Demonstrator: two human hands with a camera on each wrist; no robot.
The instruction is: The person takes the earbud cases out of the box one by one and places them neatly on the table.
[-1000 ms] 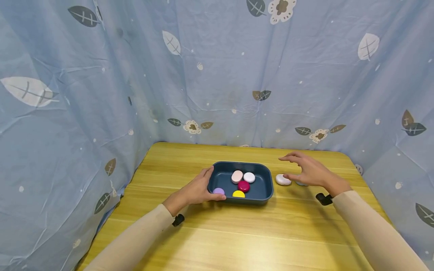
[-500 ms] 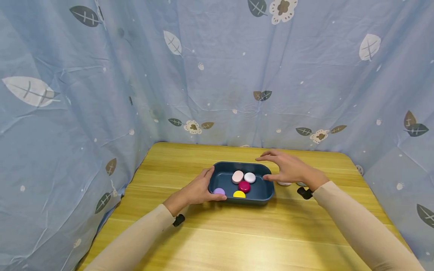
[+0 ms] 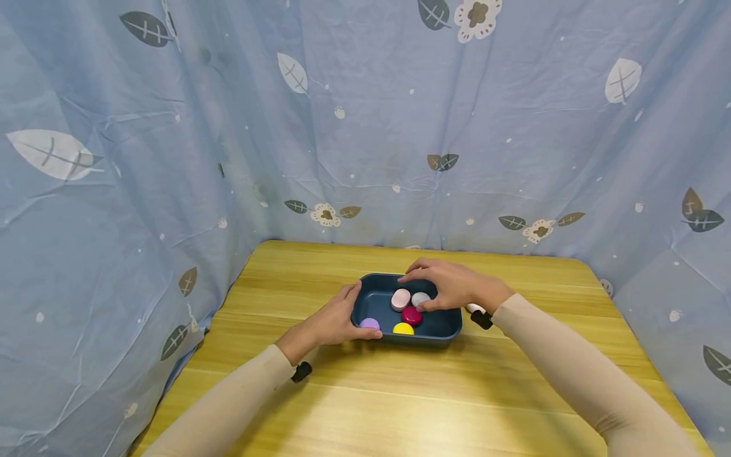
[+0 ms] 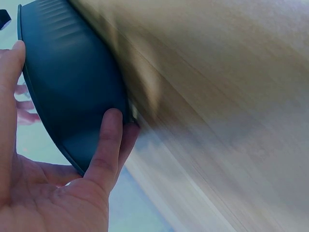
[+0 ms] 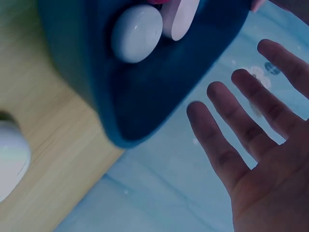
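Observation:
A deep dark-blue rectangular tray (image 3: 377,304) with rounded corners stands on the table. My left hand (image 3: 331,317) grips its left end, thumb over the near rim and fingers against the outer wall. Inside lie smooth rounded pieces: a pale pink one (image 3: 400,299), a white one (image 3: 421,298), a crimson one (image 3: 411,315), a yellow one (image 3: 403,328) and a lilac one (image 3: 370,324). Over the tray's right part hovers my right hand (image 3: 457,285), holding nothing. Its fingers (image 5: 224,99) are spread in the right wrist view, and its thumb is near the white and crimson pieces.
Another white rounded piece (image 5: 9,157) lies on the table to the right of the tray, mostly behind the right wrist in the head view. A pale-blue curtain (image 3: 365,127) with leaf prints surrounds the wooden table (image 3: 400,393).
My right hand has moved left from above the white piece on the table to above the tray. A greyish piece beside that one is now hidden. The left hand and tray stay put.

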